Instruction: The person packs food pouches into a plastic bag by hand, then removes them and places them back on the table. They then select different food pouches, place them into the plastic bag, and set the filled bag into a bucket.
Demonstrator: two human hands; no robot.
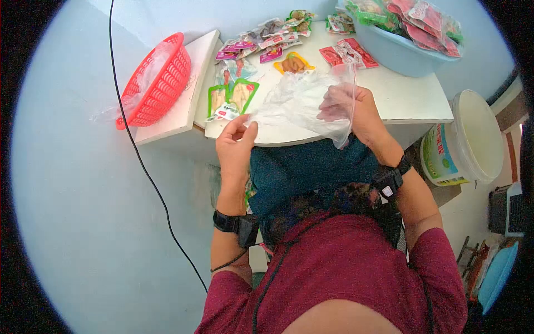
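A clear plastic bag [303, 103] is stretched between my two hands over the front edge of the white table [400, 100]. My left hand [236, 139] pinches its left end between thumb and fingers. At the bag's right end, my right hand [356, 111] grips the edge, with some fingers showing through the film. Close to my left hand lie green-edged snack packets [233, 99]. Beyond the bag are a yellow-edged packet [293, 63] and red packets [349, 54].
Several mixed snack packets [270, 36] are piled at the back. A red plastic basket [161, 83] holding clear film stands at left. A blue basin [400, 58] full of packets is at back right. A white bucket [464, 139] stands right of the table. A black cable [139, 150] hangs at left.
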